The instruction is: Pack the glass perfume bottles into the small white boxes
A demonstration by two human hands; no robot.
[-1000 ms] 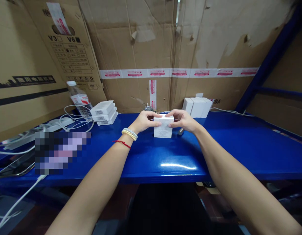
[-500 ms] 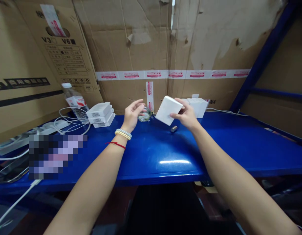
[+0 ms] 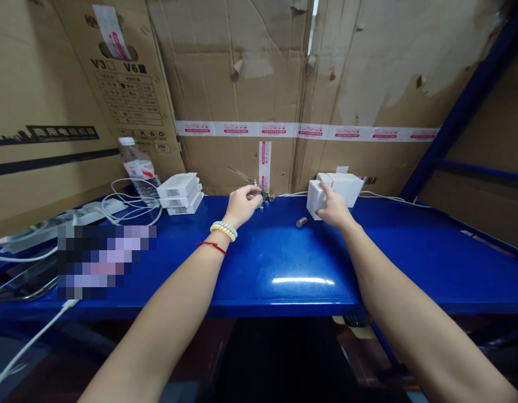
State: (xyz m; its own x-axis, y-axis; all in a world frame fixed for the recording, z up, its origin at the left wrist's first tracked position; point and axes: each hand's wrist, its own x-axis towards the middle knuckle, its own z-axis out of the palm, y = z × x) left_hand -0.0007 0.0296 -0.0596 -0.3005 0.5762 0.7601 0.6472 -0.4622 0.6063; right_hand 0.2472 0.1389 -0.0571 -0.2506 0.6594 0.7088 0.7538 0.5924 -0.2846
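My right hand grips a small white box, which stands on the blue table right beside other white boxes. Farther left, the fingers of my left hand are curled around a small clear glass bottle, mostly hidden behind them. A small shiny gold-coloured piece shows just right of the bottle. Between my hands, a short metallic cylinder lies on its side on the table.
At the left stand a stack of white boxes and a water bottle. White cables tangle over a power strip near a blurred-out item. Cardboard walls the back; a blue post slants at the right.
My right hand has lowered the white box from mid-air to the table, beside the other boxes. My left hand's fingers have closed around the glass bottle. The whole view has shifted slightly.
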